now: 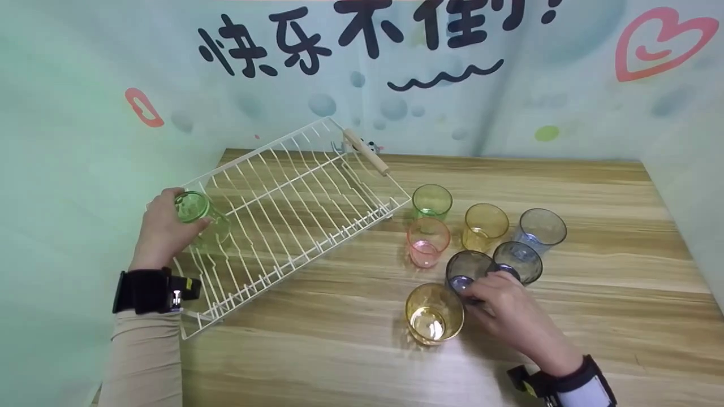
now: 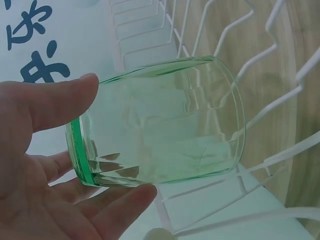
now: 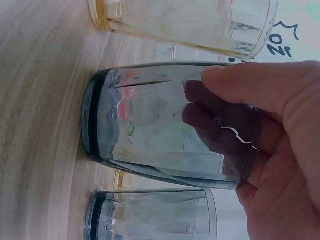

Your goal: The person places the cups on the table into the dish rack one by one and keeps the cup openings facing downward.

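Gripping green tumbler (image 2: 155, 125) bottom-up with left grip (image 1: 161, 226), pinched near base, at left end of white wire rack (image 1: 286, 185); best lowered slowly, rim square to wires. Pinching smoky blue-grey tumbler (image 3: 142, 125) near rim with right grip (image 1: 513, 308), on or just over bench (image 1: 317, 350); best raised straight, clear of front amber tumbler (image 1: 434, 316) just beside. Both see-through, lightly faceted; green pale, smoky darker, thick-based.

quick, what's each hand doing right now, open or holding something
Left hand: holding a green glass by its base end, mouth down.
Right hand: holding a dark smoky glass near its rim.
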Motion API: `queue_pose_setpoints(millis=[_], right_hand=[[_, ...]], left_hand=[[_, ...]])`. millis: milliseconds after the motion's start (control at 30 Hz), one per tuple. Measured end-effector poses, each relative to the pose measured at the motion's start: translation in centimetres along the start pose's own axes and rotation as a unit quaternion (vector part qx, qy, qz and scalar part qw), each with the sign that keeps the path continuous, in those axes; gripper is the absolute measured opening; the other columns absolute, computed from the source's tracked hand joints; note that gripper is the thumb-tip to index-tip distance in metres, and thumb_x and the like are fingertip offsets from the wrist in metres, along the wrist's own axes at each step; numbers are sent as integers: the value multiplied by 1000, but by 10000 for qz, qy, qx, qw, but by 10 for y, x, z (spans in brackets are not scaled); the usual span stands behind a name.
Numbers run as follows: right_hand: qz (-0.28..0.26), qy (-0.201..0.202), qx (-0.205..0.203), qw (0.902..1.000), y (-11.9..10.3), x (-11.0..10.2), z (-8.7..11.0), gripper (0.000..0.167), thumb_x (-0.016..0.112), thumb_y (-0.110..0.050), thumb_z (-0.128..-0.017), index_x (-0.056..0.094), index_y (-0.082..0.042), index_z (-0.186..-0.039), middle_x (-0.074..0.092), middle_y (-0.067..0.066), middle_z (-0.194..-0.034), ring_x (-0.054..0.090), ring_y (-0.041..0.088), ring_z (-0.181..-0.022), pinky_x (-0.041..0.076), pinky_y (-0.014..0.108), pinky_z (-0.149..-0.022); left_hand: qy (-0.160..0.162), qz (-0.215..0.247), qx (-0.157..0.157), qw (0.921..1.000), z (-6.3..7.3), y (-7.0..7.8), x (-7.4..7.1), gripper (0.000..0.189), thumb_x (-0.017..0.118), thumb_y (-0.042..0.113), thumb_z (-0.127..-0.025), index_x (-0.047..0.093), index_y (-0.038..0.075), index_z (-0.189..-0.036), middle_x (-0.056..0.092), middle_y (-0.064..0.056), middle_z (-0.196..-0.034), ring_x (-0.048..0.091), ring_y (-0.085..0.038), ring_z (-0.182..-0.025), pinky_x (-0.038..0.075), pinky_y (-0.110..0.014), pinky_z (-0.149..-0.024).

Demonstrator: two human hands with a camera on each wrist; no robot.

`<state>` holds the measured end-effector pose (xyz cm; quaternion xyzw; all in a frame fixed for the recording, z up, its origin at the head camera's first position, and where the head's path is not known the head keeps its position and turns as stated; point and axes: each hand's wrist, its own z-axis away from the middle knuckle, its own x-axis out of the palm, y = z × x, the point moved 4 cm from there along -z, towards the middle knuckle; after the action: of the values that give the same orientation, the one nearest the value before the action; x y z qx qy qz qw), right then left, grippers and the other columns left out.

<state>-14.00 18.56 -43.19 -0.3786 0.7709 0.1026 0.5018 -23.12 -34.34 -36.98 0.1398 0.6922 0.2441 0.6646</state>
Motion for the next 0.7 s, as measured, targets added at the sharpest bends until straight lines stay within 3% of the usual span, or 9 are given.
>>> queue_pose_setpoints(millis=[200, 700], right_hand=[[-16, 45, -46, 10000, 2, -1, 1, 24, 84, -8, -67, 71, -16, -86, 73, -5, -84, 65, 9, -80, 52, 31, -86], [-129, 5, -132, 9998, 1, -1, -1, 22, 83, -9, -68, 72, -15, -86, 73, -4, -82, 65, 10, -75, 51, 35, -86]], left_hand=[[-98, 87, -171, 9998, -3, -3, 5, 83, 67, 22, -89, 20, -11, -148, 32, -41, -144, 32, -57, -133, 29, -67, -111], [-144, 68, -156, 9998, -4, -8, 5, 80, 62, 21, -93, 17, -15, -149, 22, -45, -147, 24, -61, -136, 23, -69, -114]])
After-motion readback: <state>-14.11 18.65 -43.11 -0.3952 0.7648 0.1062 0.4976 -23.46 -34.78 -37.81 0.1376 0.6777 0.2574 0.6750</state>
